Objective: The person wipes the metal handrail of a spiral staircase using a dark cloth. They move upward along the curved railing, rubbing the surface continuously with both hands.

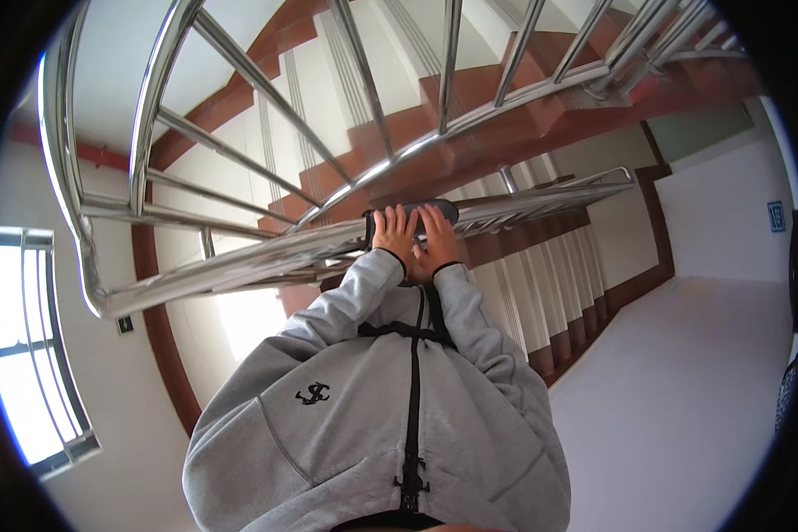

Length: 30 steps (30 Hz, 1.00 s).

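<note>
At waist height I see a dark, rounded bag-like case (448, 210), with a black strap (399, 330) crossing the jacket just below it in the picture. My left hand (391, 231) lies on its left part, fingers extended and slightly apart. On its right part rests my right hand (437, 238), fingers also extended, thumb pointing towards the left hand. The hands cover most of the case, and its underside is hidden. Both wrists come out of the grey zip jacket (372, 419) that I wear.
A stainless-steel handrail (239, 256) runs behind the case, with slanting balusters (366, 80). Beyond it are pale steps (359, 73) with red-brown edges. Another flight (538, 286) descends at the right. A barred window (23, 352) is at the left, a blue sign (777, 217) at the far right.
</note>
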Available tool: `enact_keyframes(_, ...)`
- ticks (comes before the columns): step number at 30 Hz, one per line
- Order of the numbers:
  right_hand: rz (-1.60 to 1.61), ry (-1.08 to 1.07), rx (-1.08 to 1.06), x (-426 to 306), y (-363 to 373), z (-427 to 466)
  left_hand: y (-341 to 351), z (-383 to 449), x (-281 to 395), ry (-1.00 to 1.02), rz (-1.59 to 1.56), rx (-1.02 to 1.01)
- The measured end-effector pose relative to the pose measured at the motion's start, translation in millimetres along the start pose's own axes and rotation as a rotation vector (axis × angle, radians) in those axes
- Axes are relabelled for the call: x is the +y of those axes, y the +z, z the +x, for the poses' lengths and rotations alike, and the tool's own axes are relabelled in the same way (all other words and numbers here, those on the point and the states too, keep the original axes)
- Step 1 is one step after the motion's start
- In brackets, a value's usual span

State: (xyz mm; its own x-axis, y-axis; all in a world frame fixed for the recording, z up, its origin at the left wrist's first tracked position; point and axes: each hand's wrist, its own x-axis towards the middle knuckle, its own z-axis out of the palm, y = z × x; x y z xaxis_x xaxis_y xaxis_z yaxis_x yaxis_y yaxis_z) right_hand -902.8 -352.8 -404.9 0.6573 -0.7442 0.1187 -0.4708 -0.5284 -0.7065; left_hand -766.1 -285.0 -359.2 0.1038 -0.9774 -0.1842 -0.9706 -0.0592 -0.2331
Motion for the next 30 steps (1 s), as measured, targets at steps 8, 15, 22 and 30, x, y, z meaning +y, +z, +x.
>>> enact_keyframes(8,-0.051,0.081,0.054,-14.8,14.3,7.4,12.4,3.8,-22.3,0.114,-0.164,0.167)
enact_keyframes(15,-0.211,-0.096,-0.063,-98.9,33.3,23.0,-32.1,-54.1,-86.4,0.053,-0.239,0.067)
enact_keyframes(22,-0.091,-0.2,-0.168,-154.5,40.1,40.8,-39.3,-104.0,-126.4,-0.098,-0.217,0.183)
enact_keyframes(30,-0.018,-0.182,-0.177,-98.4,32.6,53.8,-39.3,-62.4,-93.7,-0.183,-0.06,0.073)
